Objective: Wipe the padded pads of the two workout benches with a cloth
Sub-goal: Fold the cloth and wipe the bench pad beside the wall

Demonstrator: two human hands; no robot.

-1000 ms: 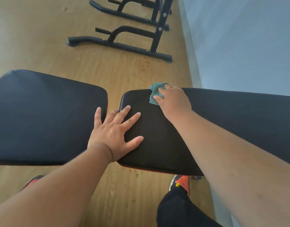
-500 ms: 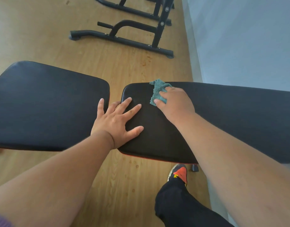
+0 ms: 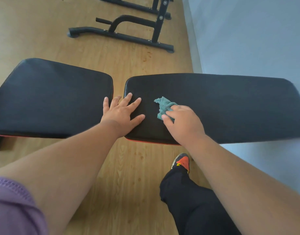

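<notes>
Your right hand (image 3: pixel 183 122) presses the teal cloth (image 3: pixel 164 107) onto the right pad (image 3: pixel 230 106), fingers curled over its bunched edge. Your left hand (image 3: pixel 122 112) lies flat, fingers spread, braced at that pad's near corner. Careful: the cloth is wadded, so it could slip out from under your fingers and skip patches. The left pad (image 3: pixel 52 99) sits just across the gap. A black frame (image 3: pixel 122 34) stands on the floor beyond, well apart.
</notes>
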